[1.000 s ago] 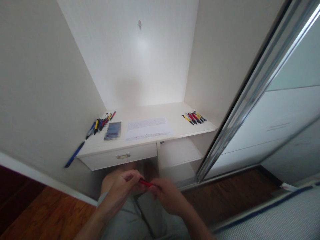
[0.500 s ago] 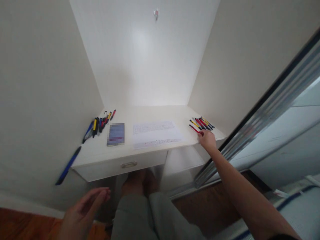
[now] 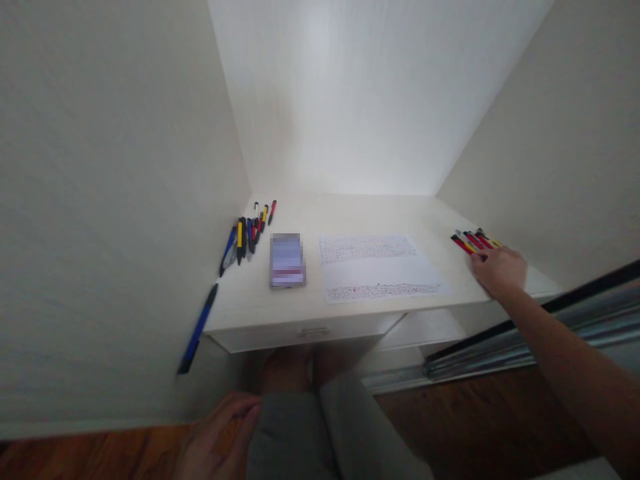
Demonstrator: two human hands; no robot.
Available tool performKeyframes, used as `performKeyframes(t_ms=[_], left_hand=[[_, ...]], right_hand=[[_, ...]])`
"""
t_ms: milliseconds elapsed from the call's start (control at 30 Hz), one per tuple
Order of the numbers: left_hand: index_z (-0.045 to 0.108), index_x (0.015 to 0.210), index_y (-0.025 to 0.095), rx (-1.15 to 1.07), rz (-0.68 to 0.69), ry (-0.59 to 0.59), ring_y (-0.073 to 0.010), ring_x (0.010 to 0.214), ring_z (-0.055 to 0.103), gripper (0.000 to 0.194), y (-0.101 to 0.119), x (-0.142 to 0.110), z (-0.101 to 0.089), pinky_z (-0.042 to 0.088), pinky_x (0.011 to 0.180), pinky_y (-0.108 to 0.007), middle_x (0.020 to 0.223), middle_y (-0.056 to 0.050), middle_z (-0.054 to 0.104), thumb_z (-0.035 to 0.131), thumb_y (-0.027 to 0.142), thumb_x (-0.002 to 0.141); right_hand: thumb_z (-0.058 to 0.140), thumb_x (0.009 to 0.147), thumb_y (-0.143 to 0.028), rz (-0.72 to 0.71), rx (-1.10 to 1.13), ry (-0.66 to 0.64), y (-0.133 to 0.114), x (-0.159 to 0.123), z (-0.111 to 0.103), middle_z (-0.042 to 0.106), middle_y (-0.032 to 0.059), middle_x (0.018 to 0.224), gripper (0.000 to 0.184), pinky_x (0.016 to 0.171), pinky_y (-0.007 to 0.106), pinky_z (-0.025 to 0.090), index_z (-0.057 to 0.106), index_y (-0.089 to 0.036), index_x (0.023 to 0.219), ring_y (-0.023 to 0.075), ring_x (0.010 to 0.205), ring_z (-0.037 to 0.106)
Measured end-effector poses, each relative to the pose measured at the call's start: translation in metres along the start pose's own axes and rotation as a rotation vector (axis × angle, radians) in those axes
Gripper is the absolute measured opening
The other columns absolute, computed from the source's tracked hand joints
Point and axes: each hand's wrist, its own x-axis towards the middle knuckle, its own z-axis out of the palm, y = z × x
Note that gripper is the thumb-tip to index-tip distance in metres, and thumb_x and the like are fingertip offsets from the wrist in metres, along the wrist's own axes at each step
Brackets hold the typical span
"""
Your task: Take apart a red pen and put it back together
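**Right hand at the pens on the desk's far-right edge**

The right hand (image 3: 499, 270) reaches out to about 3 o'clock on the white desk (image 3: 370, 313) and lies over the near end of a small bunch of pens (image 3: 473, 240), red, yellow and black, which sit at the desk's right edge close to the side wall. Its fingers are curled loosely together over the pens; whether they pinch one cannot be told, since the back of the hand hides the tips. The left hand (image 3: 220, 440) rests low at 7 o'clock against the grey-trousered knee (image 3: 295, 433), its fingers loosely bent and holding nothing visible.

At the middle of the desk lies a written sheet of paper (image 3: 377, 267). Just beside it toward 9 o'clock is a blurred phone (image 3: 287, 260), and beyond that, at 10 o'clock, a second cluster of pens (image 3: 247, 230). A blue pen (image 3: 199, 328) leans at the desk's left corner.
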Motion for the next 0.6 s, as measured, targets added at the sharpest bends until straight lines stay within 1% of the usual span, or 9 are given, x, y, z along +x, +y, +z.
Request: performKeyframes(t_ms=[100, 167, 233, 300, 367, 400, 467, 500, 600], left_hand=[[0.076, 0.089, 0.029, 0.027, 0.065, -0.037, -0.0249, 0.078, 0.072, 0.036, 0.000, 0.004, 0.002, 0.061, 0.072, -0.032, 0.089, -0.006, 0.075, 0.053, 0.057, 0.089], [0.075, 0.095, 0.029, 0.067, 0.132, -0.066, -0.0254, 0.083, 0.071, 0.034, -0.001, 0.004, 0.000, 0.061, 0.075, -0.033, 0.095, -0.007, 0.074, 0.053, 0.054, 0.090], [0.074, 0.099, 0.029, 0.140, 0.189, -0.031, -0.0261, 0.090, 0.070, 0.032, 0.001, 0.009, -0.001, 0.060, 0.081, -0.035, 0.100, -0.007, 0.074, 0.051, 0.050, 0.091], [0.073, 0.099, 0.027, 0.232, 0.230, 0.076, -0.0262, 0.096, 0.069, 0.030, 0.009, 0.023, -0.001, 0.057, 0.089, -0.037, 0.103, -0.009, 0.072, 0.050, 0.045, 0.093], [0.072, 0.102, 0.023, 0.300, 0.299, 0.131, -0.0260, 0.099, 0.067, 0.029, 0.020, 0.048, 0.000, 0.054, 0.093, -0.038, 0.104, -0.011, 0.071, 0.051, 0.040, 0.093], [0.071, 0.105, 0.020, 0.330, 0.305, 0.180, -0.0265, 0.101, 0.066, 0.032, 0.026, 0.064, 0.001, 0.052, 0.097, -0.039, 0.104, -0.012, 0.070, 0.049, 0.039, 0.094], [0.065, 0.119, 0.014, 0.378, 0.325, 0.174, -0.0273, 0.106, 0.064, 0.039, 0.035, 0.101, 0.004, 0.050, 0.099, -0.041, 0.113, -0.016, 0.067, 0.045, 0.038, 0.095], [0.062, 0.124, 0.012, 0.393, 0.317, 0.180, -0.0273, 0.108, 0.063, 0.042, 0.038, 0.121, 0.006, 0.049, 0.100, -0.042, 0.118, -0.017, 0.065, 0.043, 0.035, 0.095], [0.060, 0.129, 0.009, 0.430, 0.233, 0.227, -0.0284, 0.113, 0.062, 0.046, 0.038, 0.176, 0.012, 0.046, 0.105, -0.044, 0.117, -0.017, 0.067, 0.041, 0.027, 0.092]], right_hand=[[0.058, 0.093, -0.027, 0.032, -0.105, 0.000, -0.002, 0.000, -0.001, 0.063, 0.0309, 0.106, 0.032, 0.074, 0.046, 0.030, 0.077, -0.004, 0.104, 0.0349, 0.100, 0.055], [0.058, 0.093, -0.027, 0.049, -0.098, 0.000, -0.005, 0.001, -0.002, 0.062, 0.0311, 0.110, 0.033, 0.074, 0.046, 0.029, 0.077, -0.004, 0.107, 0.0348, 0.101, 0.055], [0.059, 0.092, -0.027, 0.052, -0.092, -0.006, -0.008, 0.002, -0.002, 0.062, 0.0302, 0.110, 0.032, 0.075, 0.047, 0.027, 0.076, -0.005, 0.107, 0.0354, 0.100, 0.054], [0.061, 0.092, -0.029, 0.035, -0.102, 0.003, -0.010, 0.003, -0.001, 0.062, 0.0293, 0.112, 0.032, 0.076, 0.048, 0.026, 0.076, -0.006, 0.107, 0.0362, 0.102, 0.053], [0.061, 0.092, -0.032, 0.010, -0.110, 0.025, -0.012, 0.003, 0.000, 0.062, 0.0292, 0.113, 0.033, 0.078, 0.049, 0.025, 0.076, -0.006, 0.106, 0.0364, 0.104, 0.051], [0.060, 0.093, -0.034, -0.005, -0.110, 0.035, -0.012, 0.003, 0.001, 0.062, 0.0292, 0.113, 0.034, 0.079, 0.049, 0.025, 0.076, -0.006, 0.105, 0.0363, 0.106, 0.050], [0.059, 0.093, -0.035, -0.032, -0.109, 0.055, -0.014, 0.001, 0.001, 0.061, 0.0288, 0.114, 0.034, 0.081, 0.049, 0.025, 0.076, -0.006, 0.102, 0.0359, 0.108, 0.049], [0.058, 0.094, -0.035, -0.050, -0.106, 0.065, -0.015, -0.001, 0.001, 0.061, 0.0283, 0.114, 0.034, 0.082, 0.048, 0.025, 0.075, -0.006, 0.101, 0.0357, 0.109, 0.049], [0.048, 0.098, -0.036, -0.120, -0.088, 0.111, -0.019, -0.006, -0.001, 0.061, 0.0262, 0.114, 0.038, 0.085, 0.048, 0.027, 0.074, -0.007, 0.102, 0.0357, 0.110, 0.049]])
